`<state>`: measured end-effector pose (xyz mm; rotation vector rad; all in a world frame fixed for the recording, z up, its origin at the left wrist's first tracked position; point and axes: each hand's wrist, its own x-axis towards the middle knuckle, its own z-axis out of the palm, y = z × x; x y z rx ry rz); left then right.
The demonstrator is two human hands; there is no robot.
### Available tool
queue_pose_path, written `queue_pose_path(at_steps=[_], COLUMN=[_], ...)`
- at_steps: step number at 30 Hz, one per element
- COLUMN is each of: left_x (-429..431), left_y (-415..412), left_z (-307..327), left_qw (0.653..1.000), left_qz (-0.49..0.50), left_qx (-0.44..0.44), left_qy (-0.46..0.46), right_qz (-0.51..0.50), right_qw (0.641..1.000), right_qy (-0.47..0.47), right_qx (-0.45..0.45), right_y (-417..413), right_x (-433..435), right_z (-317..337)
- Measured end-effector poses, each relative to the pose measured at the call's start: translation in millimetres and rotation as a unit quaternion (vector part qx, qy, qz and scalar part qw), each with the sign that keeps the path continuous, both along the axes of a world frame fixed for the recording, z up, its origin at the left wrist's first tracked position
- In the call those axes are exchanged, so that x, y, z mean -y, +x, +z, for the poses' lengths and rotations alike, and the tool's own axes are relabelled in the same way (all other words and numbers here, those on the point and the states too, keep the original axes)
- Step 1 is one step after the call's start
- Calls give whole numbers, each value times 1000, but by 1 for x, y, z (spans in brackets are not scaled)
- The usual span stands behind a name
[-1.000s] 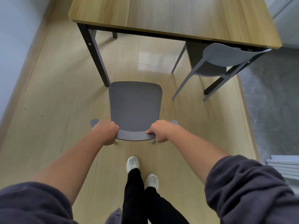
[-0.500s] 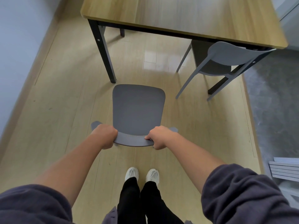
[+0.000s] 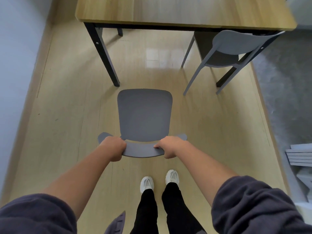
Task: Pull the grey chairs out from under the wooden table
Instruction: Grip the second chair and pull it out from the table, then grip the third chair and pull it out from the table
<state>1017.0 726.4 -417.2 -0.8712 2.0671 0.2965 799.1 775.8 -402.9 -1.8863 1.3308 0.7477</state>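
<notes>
A grey chair (image 3: 144,115) stands on the wooden floor in front of me, wholly out from under the wooden table (image 3: 184,12). Its seat front lies just short of the table's black left leg. My left hand (image 3: 113,148) grips the left end of its curved backrest and my right hand (image 3: 170,146) grips the right end. A second grey chair (image 3: 236,43) stands at the right, its seat tucked under the table edge and its backrest showing just below the tabletop.
A pale wall runs along the left. Grey carpet (image 3: 287,92) borders the wooden floor at the right, and a stack of grey slats (image 3: 300,155) lies at the right edge. My white shoes (image 3: 159,180) stand just behind the held chair.
The held chair has slid back toward me, away from the table leg. I have stepped back with it, and both hands keep their grip on the backrest.
</notes>
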Motion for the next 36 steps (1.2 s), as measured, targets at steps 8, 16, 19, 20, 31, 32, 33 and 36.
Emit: queue_pose_path(at_steps=[8, 16, 19, 20, 31, 32, 33, 36], left_x=[35, 73, 72, 72, 123, 132, 138, 158], left_y=[-47, -175, -238, -259, -467, -485, -496, -534], left_z=[29, 37, 37, 37, 58, 61, 63, 65], left_qw=[980, 955, 951, 953, 953, 952, 950, 934], left_qz=[101, 269, 272, 263, 201, 184, 171, 140], left_qx=[115, -98, -116, -115, -225, -238, -251, -307], left_qy=[124, 74, 89, 92, -31, -51, -70, -121], right_qz=[-39, -81, -74, -75, -167, -173, -176, -188], right_qw=[997, 995, 995, 995, 977, 976, 974, 969], right_qy=[48, -3, -21, -25, -95, -103, -114, -147], right_qx=[-35, -58, -64, -68, -90, -87, -83, -70], right_y=[-77, -218, -277, -297, -493, -507, -516, -545], right_x=[22, 52, 64, 68, 104, 109, 112, 129], right_z=[33, 44, 48, 50, 66, 68, 69, 71])
